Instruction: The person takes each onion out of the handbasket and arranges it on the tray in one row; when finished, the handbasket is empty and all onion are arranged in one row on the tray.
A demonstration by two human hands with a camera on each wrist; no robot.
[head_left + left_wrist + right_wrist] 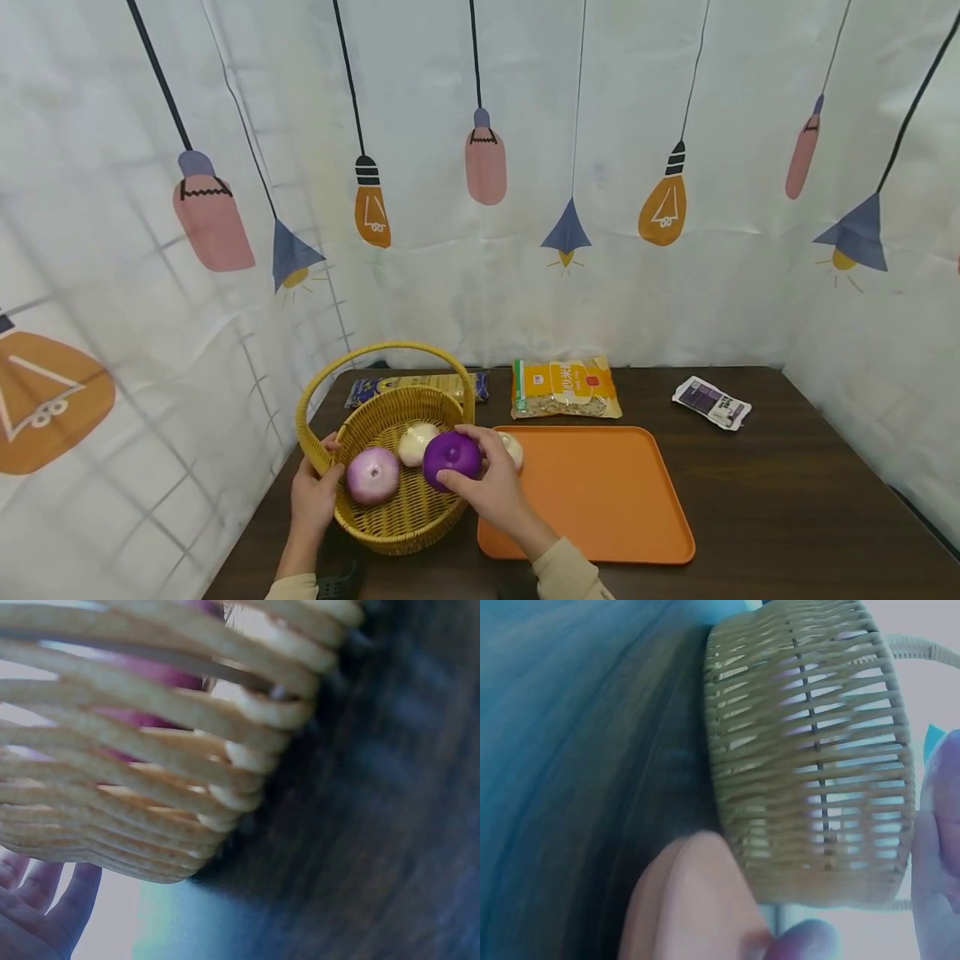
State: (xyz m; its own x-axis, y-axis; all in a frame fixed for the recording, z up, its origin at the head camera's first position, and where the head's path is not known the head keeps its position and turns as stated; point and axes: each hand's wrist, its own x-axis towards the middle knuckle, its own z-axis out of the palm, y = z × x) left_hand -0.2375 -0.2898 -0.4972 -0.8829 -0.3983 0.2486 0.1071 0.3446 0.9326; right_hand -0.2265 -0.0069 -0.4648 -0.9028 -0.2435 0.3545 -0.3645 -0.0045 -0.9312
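Two hands are at work around a yellow wicker basket [397, 537], which stands on a dark wood-grain surface [780, 492]. The left hand [313, 493] grips the basket at its left side, thumb over the rim and fingers beside the foot of the tall arched handle [405, 345]. The right hand [491, 483] pinches a glossy, deep-purple round vegetable [452, 461] between thumb and fingers, holding it over the right part of the basket.

Between the hands, inside the basket, sit a pale purple onion [373, 476], the nearer one to the left hand, and a white bulb [417, 444], just beside the vegetable in the right hand's hold. Another white bulb [513, 450] shows just behind the right hand; it seems to lie on the near-left part of the tray's far edge, but the hand covers much of it. That orange tray [600, 492] extends to the right of the right hand, with the forearm crossing its left side.

Farther from both hands, a long blue-and-yellow packet [433, 382] lies behind the basket, and a yellow millet bag [566, 387] lies beyond the tray. Well off to the right of the right hand is a small purple-and-white packet [712, 403]. Past everything hangs a white cloth [480, 292] printed with lamps.
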